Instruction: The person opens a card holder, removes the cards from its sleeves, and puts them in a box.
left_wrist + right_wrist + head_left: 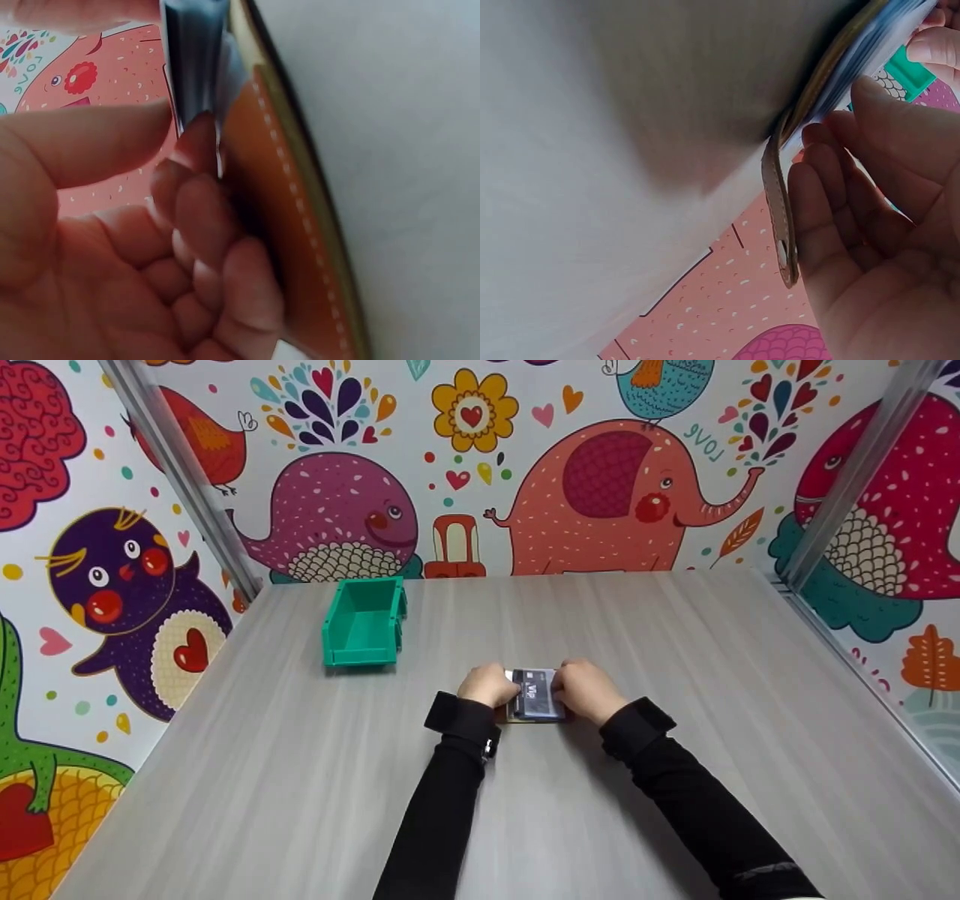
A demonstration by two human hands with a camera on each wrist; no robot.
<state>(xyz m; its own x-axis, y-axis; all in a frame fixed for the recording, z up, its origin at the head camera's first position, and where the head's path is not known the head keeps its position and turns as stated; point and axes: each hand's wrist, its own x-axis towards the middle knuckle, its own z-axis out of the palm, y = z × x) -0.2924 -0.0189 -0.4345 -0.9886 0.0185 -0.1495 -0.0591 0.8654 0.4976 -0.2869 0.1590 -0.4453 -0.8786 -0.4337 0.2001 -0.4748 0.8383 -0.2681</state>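
Note:
An open card holder [538, 695] lies on the table, a dark card marked "VIP" uppermost in its clear sleeves. My left hand [487, 685] pinches its left side; in the left wrist view the thumb and curled fingers meet at the stack of clear sleeves [196, 67], beside the stitched brown leather cover [281, 202]. On the right side, my right hand [589, 691] pinches the sleeve edges between thumb and fingers. A brown strap with a snap [780, 217] hangs off the cover next to those fingers in the right wrist view.
A green plastic bin [364, 626] stands at the back left of the pale wood-grain table [300, 787]. Walls with cartoon animals [600, 502] close off the back and both sides, with metal posts [202, 487] at the corners.

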